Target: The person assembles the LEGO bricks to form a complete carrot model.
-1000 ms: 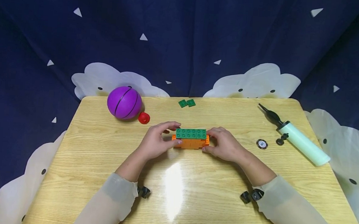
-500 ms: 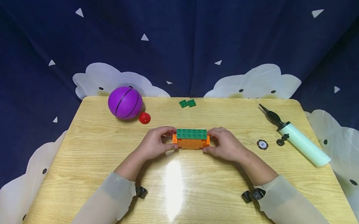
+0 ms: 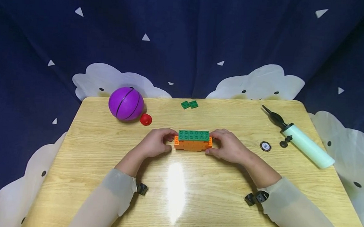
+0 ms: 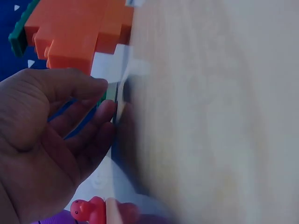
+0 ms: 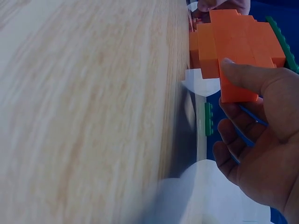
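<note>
left hand (image 3: 154, 146) drawn slightly back, fingers curled, at block stack (image 3: 193, 140), frame centre; stack's right end gripped by right hand (image 3: 228, 146).

Glossy wood-grain table (image 3: 106, 150), plastic bricks (image 3: 193, 140)

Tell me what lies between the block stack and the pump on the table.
In the head view, a small round disc lies on the table between the block stack and the pump, right of the right hand.
</note>
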Demonstrator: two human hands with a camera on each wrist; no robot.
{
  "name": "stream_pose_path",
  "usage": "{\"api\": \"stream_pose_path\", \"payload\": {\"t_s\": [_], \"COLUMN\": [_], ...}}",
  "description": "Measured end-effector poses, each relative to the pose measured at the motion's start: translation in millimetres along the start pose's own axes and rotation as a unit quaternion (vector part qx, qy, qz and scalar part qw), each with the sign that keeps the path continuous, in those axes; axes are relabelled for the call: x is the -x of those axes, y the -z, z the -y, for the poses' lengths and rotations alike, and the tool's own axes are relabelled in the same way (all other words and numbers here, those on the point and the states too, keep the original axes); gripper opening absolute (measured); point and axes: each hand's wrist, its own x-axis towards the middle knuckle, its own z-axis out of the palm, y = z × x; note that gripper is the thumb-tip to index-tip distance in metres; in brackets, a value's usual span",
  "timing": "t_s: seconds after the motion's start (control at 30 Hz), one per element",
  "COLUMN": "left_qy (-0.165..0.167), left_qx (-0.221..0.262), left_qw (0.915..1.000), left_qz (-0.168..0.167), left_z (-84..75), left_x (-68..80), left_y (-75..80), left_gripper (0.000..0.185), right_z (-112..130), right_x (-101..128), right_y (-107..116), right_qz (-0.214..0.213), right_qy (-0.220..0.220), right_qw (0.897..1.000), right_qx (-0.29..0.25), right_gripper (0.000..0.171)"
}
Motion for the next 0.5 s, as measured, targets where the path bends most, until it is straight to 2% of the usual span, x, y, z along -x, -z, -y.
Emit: {"api": "stream_pose_path", "payload": {"t_s": [0.2, 0.5], "left_qy": [-0.001, 0.013], "left_qx": [-0.002, -0.015], "left_qw": [1.0000, 0.9978], "left_qz": [0.001, -0.064], "left_z": [1.3, 4.7], "left_x": [-17.4, -41.8], "left_y": [6.5, 12.9], "left_gripper": [0.048, 0.041], "right_z": [0, 1], "right_x": [0, 0], "right_y": [0, -1], "right_qz": [-0.005, -0.004], "right_qy": [0.004, -0.010], "right_qw": [1.000, 1.000], "right_qx": [0.000, 0.001], "right_gripper": [0.053, 0.057]}}
